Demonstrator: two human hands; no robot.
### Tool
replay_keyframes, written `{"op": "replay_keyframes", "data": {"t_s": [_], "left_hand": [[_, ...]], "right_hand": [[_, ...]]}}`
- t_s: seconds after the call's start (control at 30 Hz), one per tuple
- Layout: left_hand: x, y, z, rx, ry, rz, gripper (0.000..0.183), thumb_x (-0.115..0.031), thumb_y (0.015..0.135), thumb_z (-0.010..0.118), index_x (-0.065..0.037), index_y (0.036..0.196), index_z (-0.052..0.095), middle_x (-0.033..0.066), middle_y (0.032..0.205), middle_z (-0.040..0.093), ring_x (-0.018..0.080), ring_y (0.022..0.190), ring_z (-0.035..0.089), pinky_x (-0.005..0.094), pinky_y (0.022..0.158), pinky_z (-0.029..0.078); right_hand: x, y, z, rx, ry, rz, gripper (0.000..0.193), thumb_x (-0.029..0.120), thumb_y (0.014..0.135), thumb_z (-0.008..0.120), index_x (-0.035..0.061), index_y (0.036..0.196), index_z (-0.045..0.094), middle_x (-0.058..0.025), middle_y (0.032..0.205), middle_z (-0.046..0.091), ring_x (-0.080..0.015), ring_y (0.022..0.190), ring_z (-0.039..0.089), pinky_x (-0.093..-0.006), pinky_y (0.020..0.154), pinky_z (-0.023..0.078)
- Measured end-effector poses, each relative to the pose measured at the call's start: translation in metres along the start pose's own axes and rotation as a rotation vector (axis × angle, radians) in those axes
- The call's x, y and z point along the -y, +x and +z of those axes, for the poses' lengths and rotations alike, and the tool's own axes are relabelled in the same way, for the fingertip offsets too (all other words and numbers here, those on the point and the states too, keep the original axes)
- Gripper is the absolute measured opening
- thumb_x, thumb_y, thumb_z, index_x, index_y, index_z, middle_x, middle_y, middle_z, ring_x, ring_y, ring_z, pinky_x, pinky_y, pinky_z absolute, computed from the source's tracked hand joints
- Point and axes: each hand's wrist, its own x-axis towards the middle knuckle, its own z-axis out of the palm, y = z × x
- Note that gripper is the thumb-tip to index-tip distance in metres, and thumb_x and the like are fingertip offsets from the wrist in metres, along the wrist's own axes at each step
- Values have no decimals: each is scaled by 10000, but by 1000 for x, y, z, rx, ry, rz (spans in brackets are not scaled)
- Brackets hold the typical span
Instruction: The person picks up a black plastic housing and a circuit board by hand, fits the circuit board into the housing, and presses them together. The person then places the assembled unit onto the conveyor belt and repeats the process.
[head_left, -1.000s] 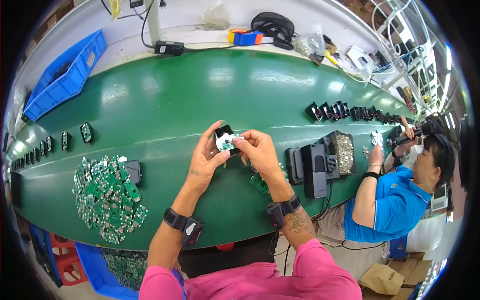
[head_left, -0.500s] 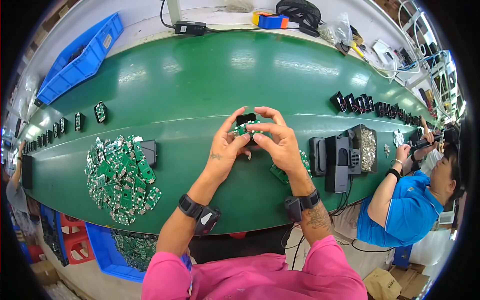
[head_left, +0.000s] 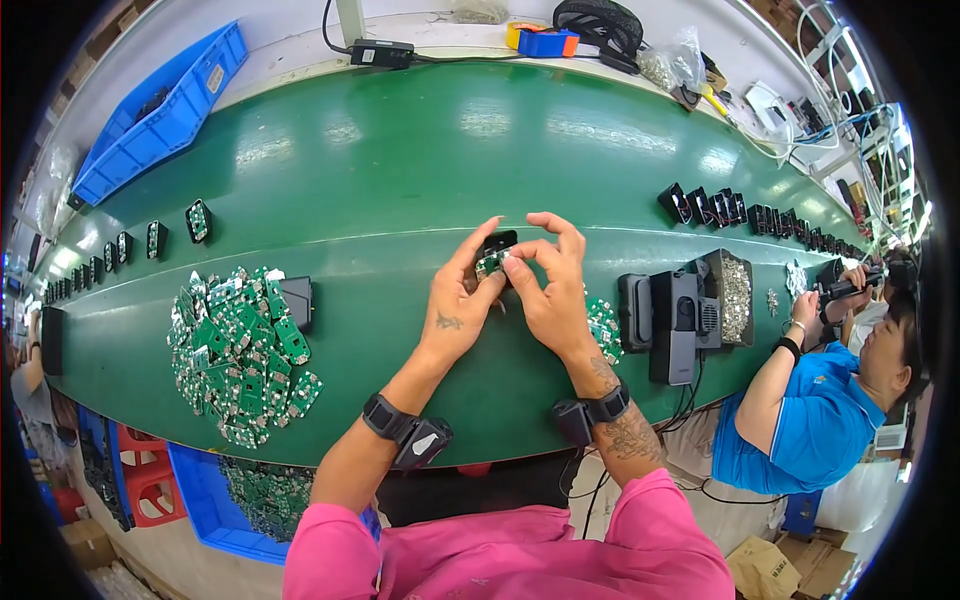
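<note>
In front of me, above the middle of the green bench, my left hand (head_left: pixel 458 300) is closed round the sides of a small black plastic housing (head_left: pixel 500 240). A green circuit board (head_left: pixel 491 263) lies at the housing's open face, held between both hands. My right hand (head_left: pixel 550 300) pinches the board's right edge with thumb and index finger, its other fingers curled above. Fingers hide part of the board, so I cannot tell how deep it sits. Close to my right wrist lies a small group of green boards (head_left: pixel 604 328).
A large heap of boards (head_left: pixel 235 345) lies left, beside a black case (head_left: pixel 297 303). Filled housings (head_left: pixel 199 221) line the far left; open housings (head_left: pixel 705 208) line the right. Dark devices (head_left: pixel 674 325) and a tray of small metal parts (head_left: pixel 736 300) stand near a co-worker in blue (head_left: pixel 810 420).
My hands have turned slightly, tilting the housing and board. My right forearm has shifted left, and more of the small board group beside it shows.
</note>
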Motion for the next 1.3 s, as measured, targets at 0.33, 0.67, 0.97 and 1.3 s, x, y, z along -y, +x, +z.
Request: {"op": "replay_keyframes", "data": {"t_s": [0.33, 0.67, 0.97, 1.3], "left_hand": [[-8, 5, -11, 0, 364, 117, 539, 57, 853, 576, -138, 1355, 593, 41, 1070, 685, 66, 680, 513, 247, 613, 454], [-10, 4, -12, 35, 477, 178, 546, 53, 862, 584, -129, 1377, 581, 21, 1072, 691, 37, 687, 477, 221, 620, 435], [-6, 1, -9, 20, 382, 153, 555, 48, 882, 558, -128, 1408, 539, 81, 1137, 677, 98, 803, 595, 261, 715, 503], [-5, 2, -7, -18, 234, 110, 544, 49, 905, 545, -112, 1423, 512, 115, 1180, 663, 138, 933, 654, 283, 794, 534]], "right_hand": [[-8, 2, -6, 119, -68, -137, 60, 32, 866, 662, -13, 890, 631, -145, 775, 621, -326, 743, 612, -394, 677, 494], [-10, 2, -11, 214, -71, -99, 64, 30, 879, 647, -24, 899, 621, -153, 835, 645, -338, 773, 616, -412, 693, 492], [-5, -3, -1, 126, -3, 21, 74, 43, 913, 624, -26, 931, 603, -161, 838, 639, -308, 739, 630, -386, 650, 490], [-1, -6, 5, 57, 278, 216, 107, 38, 896, 684, -33, 968, 718, -81, 832, 696, -138, 704, 650, -267, 650, 514]]}}
